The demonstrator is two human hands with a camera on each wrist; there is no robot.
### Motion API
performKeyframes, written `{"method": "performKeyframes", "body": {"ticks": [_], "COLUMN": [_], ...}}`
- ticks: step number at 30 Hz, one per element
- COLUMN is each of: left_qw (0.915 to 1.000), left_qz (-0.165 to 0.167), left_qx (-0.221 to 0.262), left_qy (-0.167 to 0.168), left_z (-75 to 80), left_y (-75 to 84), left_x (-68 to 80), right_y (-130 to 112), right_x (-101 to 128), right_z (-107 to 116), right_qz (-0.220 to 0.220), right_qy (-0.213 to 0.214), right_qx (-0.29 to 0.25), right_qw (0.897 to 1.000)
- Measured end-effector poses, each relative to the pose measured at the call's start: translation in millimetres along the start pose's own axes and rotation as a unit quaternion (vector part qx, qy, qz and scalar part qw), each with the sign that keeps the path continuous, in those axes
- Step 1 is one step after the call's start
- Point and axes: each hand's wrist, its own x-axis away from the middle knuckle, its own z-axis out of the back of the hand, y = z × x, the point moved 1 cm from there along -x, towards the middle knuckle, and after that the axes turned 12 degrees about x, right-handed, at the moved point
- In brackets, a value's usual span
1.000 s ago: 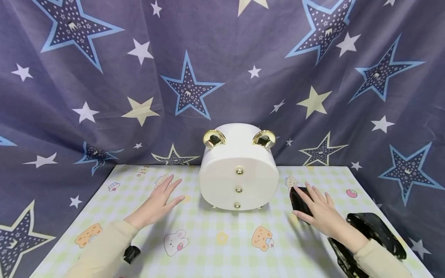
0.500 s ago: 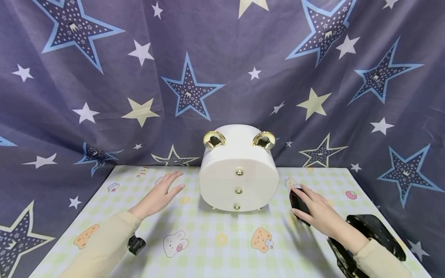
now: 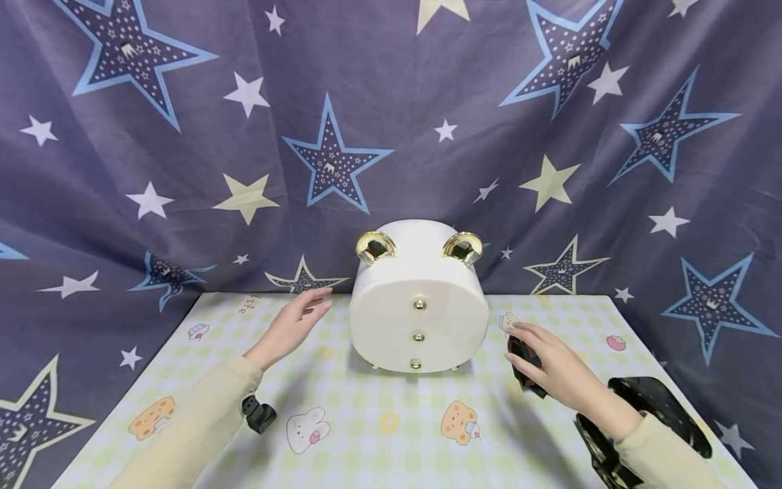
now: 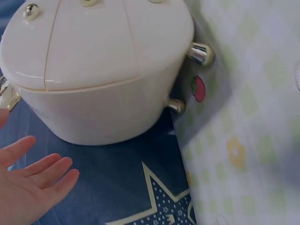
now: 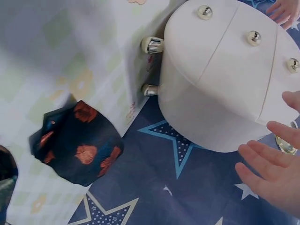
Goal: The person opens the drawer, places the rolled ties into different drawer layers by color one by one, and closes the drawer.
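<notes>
The white drawer box (image 3: 418,314) stands at the back of the worktop (image 3: 379,435). Left of it the left hand (image 3: 293,326) hovers open, holding nothing. Right of it the right hand (image 3: 552,370) curls round a dark folded cloth (image 3: 524,358)

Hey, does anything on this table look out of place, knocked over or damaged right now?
Nothing stands out. The white round drawer box sits upright on its gold feet with all three drawers shut. The dark cloth bundle lies intact by the right hand; the left hand hovers open beside the box.
</notes>
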Motion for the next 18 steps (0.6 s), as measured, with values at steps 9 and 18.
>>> {"method": "performKeyframes", "body": {"ticks": [9, 18], "left_qw": [0.9975, 0.9904], "left_qz": [0.011, 0.000], "left_qx": [0.069, 0.138], "left_qy": [0.009, 0.015], "left_z": [-10.6, -18.3], "left_y": [5.9, 9.0], "left_x": [-15.8, -29.5], "right_y": [-12.8, -24.5], "right_x": [-7.0, -16.3], "right_z": [3.4, 1.1], "right_qz": [0.037, 0.067], "right_qy": [0.078, 0.112], "right_qx": [-0.012, -0.035], "right_qw": [0.996, 0.991]}}
